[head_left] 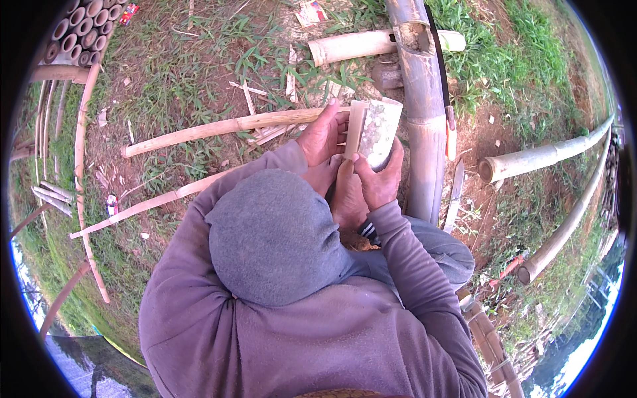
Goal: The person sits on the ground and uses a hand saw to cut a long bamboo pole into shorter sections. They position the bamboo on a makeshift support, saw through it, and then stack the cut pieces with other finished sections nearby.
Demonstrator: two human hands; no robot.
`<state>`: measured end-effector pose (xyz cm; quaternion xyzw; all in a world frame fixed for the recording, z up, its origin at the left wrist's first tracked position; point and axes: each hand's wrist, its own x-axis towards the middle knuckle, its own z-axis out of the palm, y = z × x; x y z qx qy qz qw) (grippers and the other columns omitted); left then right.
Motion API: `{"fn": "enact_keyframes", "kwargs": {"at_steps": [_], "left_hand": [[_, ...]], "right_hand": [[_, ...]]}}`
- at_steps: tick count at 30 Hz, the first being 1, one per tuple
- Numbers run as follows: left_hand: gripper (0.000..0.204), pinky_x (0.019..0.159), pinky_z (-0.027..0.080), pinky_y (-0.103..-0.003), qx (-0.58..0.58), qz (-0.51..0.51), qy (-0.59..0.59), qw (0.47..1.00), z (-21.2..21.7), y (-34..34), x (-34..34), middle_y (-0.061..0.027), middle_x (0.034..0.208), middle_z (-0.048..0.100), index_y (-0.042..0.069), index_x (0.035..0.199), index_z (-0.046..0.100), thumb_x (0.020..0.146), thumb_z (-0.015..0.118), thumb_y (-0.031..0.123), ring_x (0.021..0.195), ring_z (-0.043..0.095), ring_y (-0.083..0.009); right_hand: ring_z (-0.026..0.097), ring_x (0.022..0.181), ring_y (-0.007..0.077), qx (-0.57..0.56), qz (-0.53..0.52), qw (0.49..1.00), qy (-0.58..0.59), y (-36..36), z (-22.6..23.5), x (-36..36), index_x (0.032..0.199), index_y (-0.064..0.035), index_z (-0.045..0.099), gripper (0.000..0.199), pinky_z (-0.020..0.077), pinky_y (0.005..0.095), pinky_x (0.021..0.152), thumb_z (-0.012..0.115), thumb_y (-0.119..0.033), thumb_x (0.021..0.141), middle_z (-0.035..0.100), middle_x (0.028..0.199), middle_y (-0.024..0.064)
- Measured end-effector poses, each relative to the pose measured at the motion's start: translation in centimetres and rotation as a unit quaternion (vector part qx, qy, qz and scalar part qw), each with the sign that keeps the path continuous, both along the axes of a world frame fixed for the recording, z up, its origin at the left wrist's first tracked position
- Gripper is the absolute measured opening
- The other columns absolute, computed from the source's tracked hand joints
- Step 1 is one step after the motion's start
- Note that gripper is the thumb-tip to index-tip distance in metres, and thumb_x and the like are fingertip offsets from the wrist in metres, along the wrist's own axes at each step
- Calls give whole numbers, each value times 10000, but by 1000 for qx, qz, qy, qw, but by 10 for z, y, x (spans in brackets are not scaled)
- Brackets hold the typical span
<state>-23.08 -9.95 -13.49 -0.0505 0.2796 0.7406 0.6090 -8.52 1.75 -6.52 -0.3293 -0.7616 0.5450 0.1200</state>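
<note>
My right hand (385, 174) is closed on a folded tan sheet (378, 132), its thumb pressed on the lower edge. The sheet's broad face is mottled grey-white, and a plain tan flap stands at its left; its exact kind is unclear. Beside that flap, my left hand (321, 138) has its thumb raised away from bent fingers. Whether those fingertips touch the flap is not clear. Behind the left hand runs a long split bamboo strip (225, 129). A bare foot (348, 198) lies below both hands.
A thick bamboo pole (424, 152) with a cut hole stands close right, crossing another bamboo piece (348, 46). A long blade (454, 196) lies right of it. More bamboo poles (544, 159) are farther right. Cut bamboo tubes (83, 26) are stacked far left. A grey cap (272, 235) blocks the lower middle.
</note>
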Motion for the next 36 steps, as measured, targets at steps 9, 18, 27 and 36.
{"fn": "enact_keyframes", "kwargs": {"at_steps": [9, 18, 27, 36], "left_hand": [[365, 925, 551, -391, -124, 18, 39, 991, -14, 5, 5, -69, 1103, 681, 72, 1333, 641, 1061, 610, 313, 1028, 659, -210], [441, 931, 589, -400, -134, -15, -102, 986, -15, 1, 15, -83, 1199, 728, 87, 1353, 628, 1047, 605, 403, 1084, 711, -217], [511, 1022, 554, -463, -21, 99, -128, 987, -36, -33, 2, -120, 1267, 704, 42, 1388, 596, 969, 677, 324, 1134, 698, -265], [582, 971, 585, -428, -79, 83, 47, 992, -3, -20, -10, -69, 1184, 623, 24, 1411, 518, 909, 780, 159, 1089, 666, -213]], "right_hand": [[534, 1326, 342, 16, 24, 999, -40, 14, -33, 11, 1505, 68, 378, 940, 432, 442, 1126, 871, -257, 773, 530, 1400, 242], [595, 1244, 285, -154, -52, 987, 0, 12, -51, 13, 1468, 57, 458, 842, 477, 400, 1074, 861, -275, 807, 585, 1345, 211], [554, 1287, 383, 120, -43, 987, -98, 49, -78, 2, 1482, 55, 454, 914, 448, 463, 1099, 868, -356, 778, 551, 1378, 271], [633, 1195, 355, 3, 69, 997, -41, 22, -47, -2, 1471, 27, 484, 685, 510, 446, 1042, 752, -322, 946, 599, 1339, 256]]}}
